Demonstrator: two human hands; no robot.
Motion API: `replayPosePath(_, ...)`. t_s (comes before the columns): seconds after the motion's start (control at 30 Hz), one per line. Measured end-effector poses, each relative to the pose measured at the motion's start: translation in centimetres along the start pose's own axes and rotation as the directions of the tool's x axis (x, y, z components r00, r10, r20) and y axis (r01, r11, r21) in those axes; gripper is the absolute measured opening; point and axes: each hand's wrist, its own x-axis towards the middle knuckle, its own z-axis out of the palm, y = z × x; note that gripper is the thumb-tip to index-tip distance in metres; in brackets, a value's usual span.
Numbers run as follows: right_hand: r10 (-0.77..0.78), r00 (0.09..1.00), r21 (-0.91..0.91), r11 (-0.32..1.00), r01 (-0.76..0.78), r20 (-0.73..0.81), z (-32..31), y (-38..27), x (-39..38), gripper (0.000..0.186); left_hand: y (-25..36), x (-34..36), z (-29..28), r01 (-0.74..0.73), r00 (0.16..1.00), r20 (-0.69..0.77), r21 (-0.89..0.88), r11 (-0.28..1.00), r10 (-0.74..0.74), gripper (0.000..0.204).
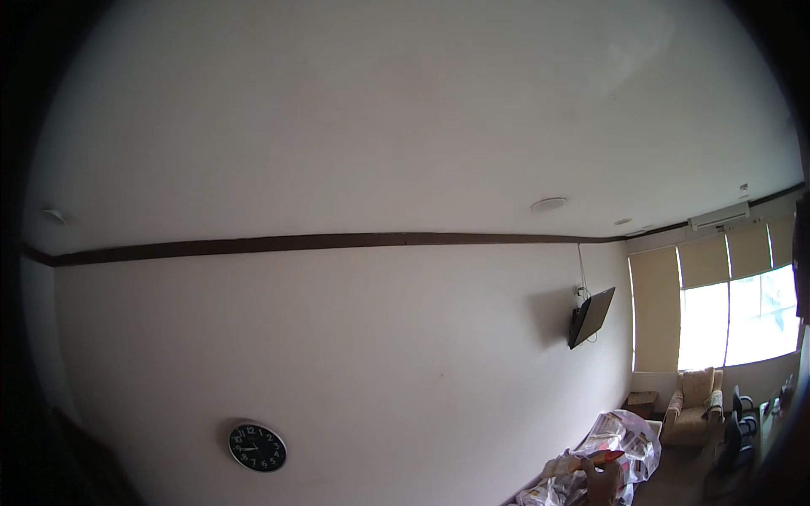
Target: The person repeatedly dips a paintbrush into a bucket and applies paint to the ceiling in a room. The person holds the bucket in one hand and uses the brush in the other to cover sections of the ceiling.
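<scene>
My one visible hand point(604, 482) sits at the bottom edge of the view, fingers closed on a small flat red packet point(606, 458) that pokes out just above my knuckles. Right behind and around that grip bulges a crinkled clear plastic bag point(626, 438), stuffed with white and red printed packs. More of the same clear-wrapped packs point(553, 489) lie just left of my grip, low down. Well above my hand, high on the white wall, a dark flat rectangular screen point(591, 315) tilts downward on its mount, unlit.
</scene>
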Motion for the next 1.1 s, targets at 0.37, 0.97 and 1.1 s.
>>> replayPosePath(0.37, -0.138, 0.964, -0.157, 0.982, 0.104, -0.229, -0.8, 3.2, 1.6, 0.017, 5.8, -3.9, 1.2, -0.017, 0.997, -0.074, 0.086, 0.996, 0.023, 0.024)
replayPosePath(0.97, 0.016, 0.94, -0.156, 0.985, -0.074, -0.341, -0.8, 2.0, 1.4, 0.021, 11.3, -4.0, 3.6, 0.085, 0.992, -0.105, 0.209, 0.974, -0.064, 0.025)
replayPosePath(1.1, 0.017, 0.948, -0.066, 0.997, -0.04, -0.319, -0.8, 2.5, 1.8, 0.024, 11.3, -4.7, 3.1, 0.139, 0.988, -0.074, 0.006, 0.99, -0.138, 0.026)
